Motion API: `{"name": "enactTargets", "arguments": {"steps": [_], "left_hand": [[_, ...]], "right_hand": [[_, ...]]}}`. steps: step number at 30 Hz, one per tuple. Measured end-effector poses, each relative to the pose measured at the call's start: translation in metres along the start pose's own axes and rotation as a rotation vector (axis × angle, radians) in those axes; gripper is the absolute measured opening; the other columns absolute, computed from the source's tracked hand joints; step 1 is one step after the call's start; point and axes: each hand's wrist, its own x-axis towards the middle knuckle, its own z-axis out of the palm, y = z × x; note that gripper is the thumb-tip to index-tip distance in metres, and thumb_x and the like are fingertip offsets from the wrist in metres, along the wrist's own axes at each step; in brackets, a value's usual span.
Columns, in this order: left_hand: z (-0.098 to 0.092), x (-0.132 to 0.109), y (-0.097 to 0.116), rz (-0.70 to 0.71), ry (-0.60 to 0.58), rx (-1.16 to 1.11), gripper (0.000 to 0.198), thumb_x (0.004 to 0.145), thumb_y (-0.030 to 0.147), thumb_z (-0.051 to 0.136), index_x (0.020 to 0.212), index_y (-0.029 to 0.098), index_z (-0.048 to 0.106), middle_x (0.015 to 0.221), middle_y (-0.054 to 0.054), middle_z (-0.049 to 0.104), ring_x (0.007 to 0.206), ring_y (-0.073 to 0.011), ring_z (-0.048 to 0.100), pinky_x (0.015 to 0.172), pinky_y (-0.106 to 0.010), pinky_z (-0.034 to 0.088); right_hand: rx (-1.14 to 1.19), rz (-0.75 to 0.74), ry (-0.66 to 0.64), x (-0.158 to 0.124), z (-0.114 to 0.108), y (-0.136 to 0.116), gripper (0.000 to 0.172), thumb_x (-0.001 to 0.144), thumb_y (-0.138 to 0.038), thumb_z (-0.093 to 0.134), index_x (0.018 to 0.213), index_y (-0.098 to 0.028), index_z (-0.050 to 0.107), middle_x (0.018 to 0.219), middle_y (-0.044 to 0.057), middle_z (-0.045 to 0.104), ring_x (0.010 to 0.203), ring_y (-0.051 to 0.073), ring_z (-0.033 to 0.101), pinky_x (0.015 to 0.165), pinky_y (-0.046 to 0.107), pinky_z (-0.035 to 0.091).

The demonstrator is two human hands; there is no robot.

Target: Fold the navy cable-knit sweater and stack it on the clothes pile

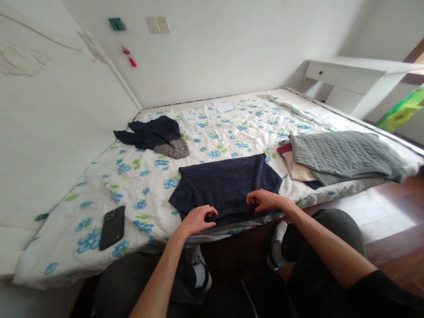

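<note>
A dark navy knit shirt (225,185) lies folded over on the flowered quilt (185,150), close to the bed's near edge. My left hand (198,220) and my right hand (264,200) both hold its lower hem, with the fingers curled into the fabric. Behind it, a crumpled navy garment with a grey section (155,138) lies on the quilt. To the right, a grey cable-knit sweater (344,154) rests on a beige and maroon cloth pile (293,162). A black phone (112,227) lies left of my left hand.
A white wardrobe (59,123) runs along the bed's left side, and a white wall stands at its far end. A sheet of paper (223,105) lies near that wall. A white desk (351,79) stands beyond the right corner, above a dark wood floor (391,238).
</note>
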Motion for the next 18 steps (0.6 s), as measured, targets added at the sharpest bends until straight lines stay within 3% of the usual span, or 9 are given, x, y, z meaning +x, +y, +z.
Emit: {"name": "enactTargets", "arguments": {"steps": [4, 8, 13, 18], "left_hand": [[-0.009, -0.003, -0.001, 0.045, 0.026, -0.117, 0.015, 0.088, 0.033, 0.078, 0.099, 0.026, 0.085, 0.1, -0.001, 0.077, 0.095, -0.0208, 0.072, 0.088, -0.031, 0.051], [-0.018, -0.01, -0.001, 0.085, 0.026, -0.232, 0.015, 0.089, 0.034, 0.075, 0.096, 0.024, 0.084, 0.103, -0.003, 0.079, 0.099, -0.0209, 0.073, 0.094, -0.031, 0.053], [-0.011, -0.009, -0.002, 0.049, -0.103, -0.124, 0.016, 0.08, 0.031, 0.077, 0.093, 0.025, 0.086, 0.099, -0.002, 0.077, 0.093, -0.0205, 0.071, 0.085, -0.03, 0.051], [-0.009, -0.006, 0.001, 0.05, -0.139, -0.103, 0.016, 0.079, 0.031, 0.075, 0.089, 0.026, 0.086, 0.097, -0.002, 0.075, 0.092, -0.021, 0.07, 0.084, -0.03, 0.051]], "right_hand": [[0.091, -0.067, 0.014, 0.001, 0.001, 0.003, 0.025, 0.078, -0.012, 0.082, 0.102, -0.02, 0.085, 0.087, -0.003, 0.073, 0.081, 0.015, 0.065, 0.074, 0.023, 0.044], [0.188, -0.084, -0.003, -0.003, -0.001, 0.006, 0.02, 0.079, -0.015, 0.079, 0.097, -0.019, 0.085, 0.082, -0.005, 0.069, 0.076, 0.013, 0.061, 0.071, 0.022, 0.042], [0.145, -0.032, -0.135, -0.002, 0.002, 0.002, 0.02, 0.074, -0.015, 0.084, 0.094, -0.019, 0.087, 0.083, -0.004, 0.075, 0.077, 0.013, 0.064, 0.07, 0.02, 0.042], [0.106, 0.017, -0.197, 0.002, 0.003, -0.006, 0.021, 0.075, -0.017, 0.088, 0.096, -0.019, 0.089, 0.089, -0.002, 0.08, 0.079, 0.014, 0.068, 0.069, 0.02, 0.044]]}}
